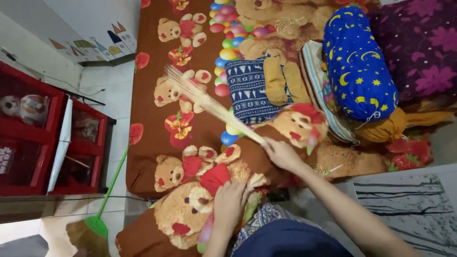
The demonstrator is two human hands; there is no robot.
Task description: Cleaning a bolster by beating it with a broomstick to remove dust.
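My right hand grips the handle end of a stick broom, a bundle of thin pale sticks that fans out to the upper left over the brown bed sheet printed with teddy bears. My left hand lies flat, fingers apart, on a brown bear-print pillow at the near edge of the bed. A blue bolster with yellow moons and stars lies at the upper right, beside a blue patterned pillow.
A red cabinet stands left of the bed on the white tiled floor. A green-handled broom leans by the bed's corner. A purple flowered cloth lies at the far right, a grey marbled surface at the lower right.
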